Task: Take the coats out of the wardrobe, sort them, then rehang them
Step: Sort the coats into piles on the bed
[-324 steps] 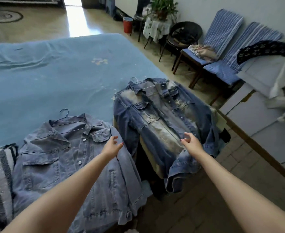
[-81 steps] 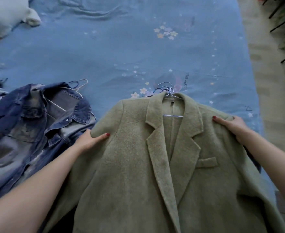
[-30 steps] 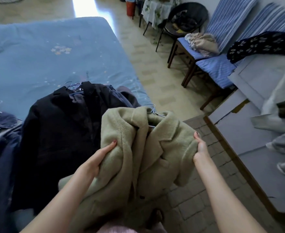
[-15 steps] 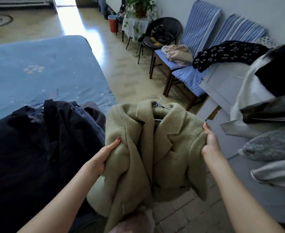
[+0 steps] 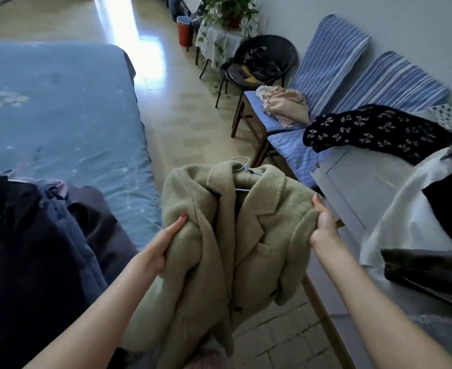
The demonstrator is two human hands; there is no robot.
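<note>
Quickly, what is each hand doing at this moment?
Left hand: closed, gripping the green coat at its shoulder.
Right hand: closed, gripping the same coat at the other shoulder.

The fuzzy pale-green wool coat [image 5: 235, 235] hides most of the thin white wire hanger [image 5: 242, 166] inside its collar; only the hook and a short run of the bar show. Its hem drops out of the picture at 6 o'clock. The fingers of the left hand [image 5: 161, 249] and the right hand [image 5: 323, 225] are buried in the coat's shoulders, thumbs alone in sight. At 9 o'clock the pile of dark coats [image 5: 33, 249] on the blue bed sheet [image 5: 60, 115] is too shadowed to tell garments apart and is cut by the edge. At 3 o'clock the white cloth [image 5: 406, 209] and dark leather garment [image 5: 430, 270] run off the frame.
</note>
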